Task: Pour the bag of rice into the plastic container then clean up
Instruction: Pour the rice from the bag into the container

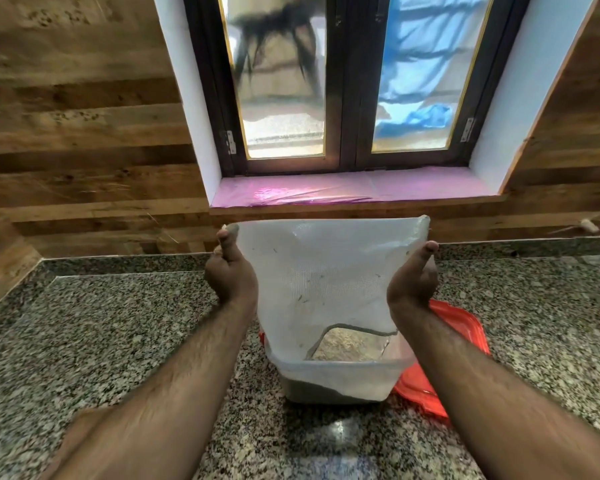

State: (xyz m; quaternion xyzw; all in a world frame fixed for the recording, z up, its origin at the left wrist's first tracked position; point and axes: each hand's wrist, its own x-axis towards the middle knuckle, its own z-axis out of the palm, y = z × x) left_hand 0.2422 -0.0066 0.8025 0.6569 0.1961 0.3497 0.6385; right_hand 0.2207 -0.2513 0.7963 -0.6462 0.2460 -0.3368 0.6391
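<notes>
Two bare forearms reach forward over one speckled granite counter [118, 323]. One clear plastic container [340, 379] stands on it, rice [347, 344] visible inside, with one red lid [461, 327] lying just beside and partly under it on the right. One translucent bag [326, 271] hangs upside down, its mouth dipping into the container. The left hand [231, 271] pinches the bag's upper left corner; the right hand [413, 278] grips its right edge. Beyond, one window [347, 81] with two panes sits above one pink-lined sill [354, 188].
</notes>
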